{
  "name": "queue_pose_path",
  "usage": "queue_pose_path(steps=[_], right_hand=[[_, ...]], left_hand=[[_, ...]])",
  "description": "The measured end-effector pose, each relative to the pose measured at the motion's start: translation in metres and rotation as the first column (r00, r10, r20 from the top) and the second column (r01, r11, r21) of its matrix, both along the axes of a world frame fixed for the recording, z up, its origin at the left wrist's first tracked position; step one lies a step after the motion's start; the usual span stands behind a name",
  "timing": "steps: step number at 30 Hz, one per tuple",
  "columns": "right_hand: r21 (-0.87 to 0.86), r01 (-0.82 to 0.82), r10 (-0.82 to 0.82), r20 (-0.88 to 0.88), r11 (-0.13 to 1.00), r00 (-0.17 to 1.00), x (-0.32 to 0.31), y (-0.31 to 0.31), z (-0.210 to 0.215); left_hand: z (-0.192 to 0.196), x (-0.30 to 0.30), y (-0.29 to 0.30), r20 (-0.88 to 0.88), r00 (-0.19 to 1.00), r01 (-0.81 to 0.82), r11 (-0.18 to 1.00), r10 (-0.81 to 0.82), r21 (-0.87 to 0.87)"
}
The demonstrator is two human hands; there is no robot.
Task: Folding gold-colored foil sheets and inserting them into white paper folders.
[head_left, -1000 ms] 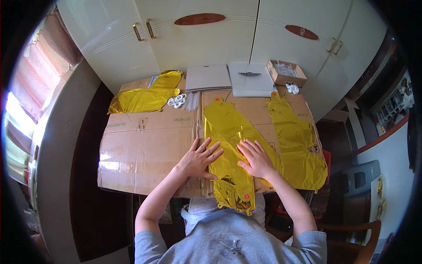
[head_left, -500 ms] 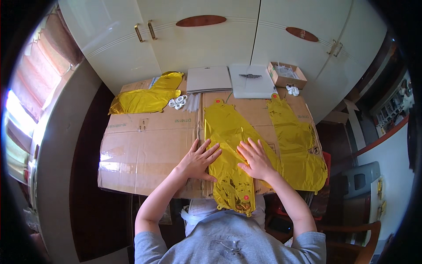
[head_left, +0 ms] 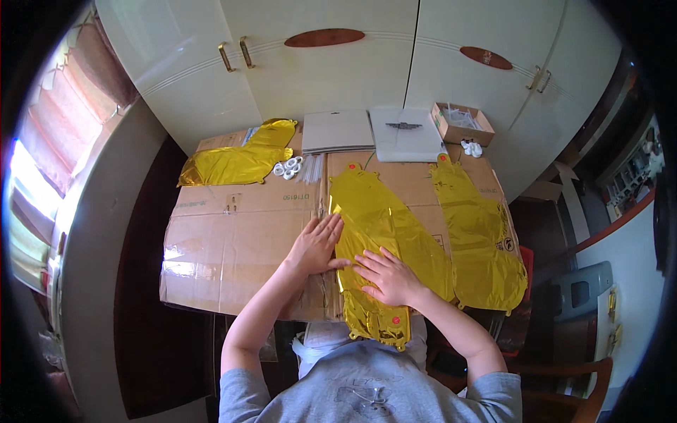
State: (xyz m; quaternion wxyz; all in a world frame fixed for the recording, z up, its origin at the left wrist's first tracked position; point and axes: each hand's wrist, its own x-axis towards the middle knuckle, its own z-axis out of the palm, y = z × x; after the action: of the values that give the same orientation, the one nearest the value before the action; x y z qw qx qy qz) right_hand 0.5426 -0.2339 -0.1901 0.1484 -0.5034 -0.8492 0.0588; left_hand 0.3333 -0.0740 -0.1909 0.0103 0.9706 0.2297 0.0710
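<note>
A flat gold foil balloon lies lengthwise in front of me, its near end hanging over the table's front edge. Small red round spots mark both of its ends. My left hand rests at the balloon's left edge, fingers stretched out, fingertips on the foil. My right hand lies flat on the balloon's lower middle, fingers pointing left. Neither hand grips anything. A second gold foil balloon lies spread to the right. More gold foil lies folded over at the back left.
Flattened cardboard covers the table. Along the back sit white ribbon rolls, clear sticks, grey boards, a white flat case, a small box and a white crumpled bit. White cabinets stand behind.
My right hand has slid down and left across the foil and now points left. My left hand has shifted slightly up and left, its fingers closer together.
</note>
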Motion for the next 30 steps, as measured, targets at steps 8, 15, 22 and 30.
queue_pose_path(steps=[8,15,22,30], right_hand=[[0.008,0.005,-0.005,-0.027,1.0,1.0,0.0,-0.001,0.0],[0.01,0.005,-0.005,0.004,1.0,1.0,0.0,-0.001,0.0],[0.062,-0.054,0.053,0.026,0.997,0.998,-0.019,0.017,0.017],[-0.042,-0.177,0.18,0.083,0.983,0.98,-0.027,0.022,-0.003]], left_hand=[[-0.002,0.013,0.038,-0.032,0.987,-0.152,0.985,0.155,0.084],[0.012,0.013,0.049,-0.127,0.981,-0.147,0.989,0.145,-0.002],[0.015,0.015,0.047,-0.212,0.967,-0.132,0.99,0.138,0.039],[0.012,0.016,0.048,-0.217,0.965,-0.138,0.989,0.144,0.044]])
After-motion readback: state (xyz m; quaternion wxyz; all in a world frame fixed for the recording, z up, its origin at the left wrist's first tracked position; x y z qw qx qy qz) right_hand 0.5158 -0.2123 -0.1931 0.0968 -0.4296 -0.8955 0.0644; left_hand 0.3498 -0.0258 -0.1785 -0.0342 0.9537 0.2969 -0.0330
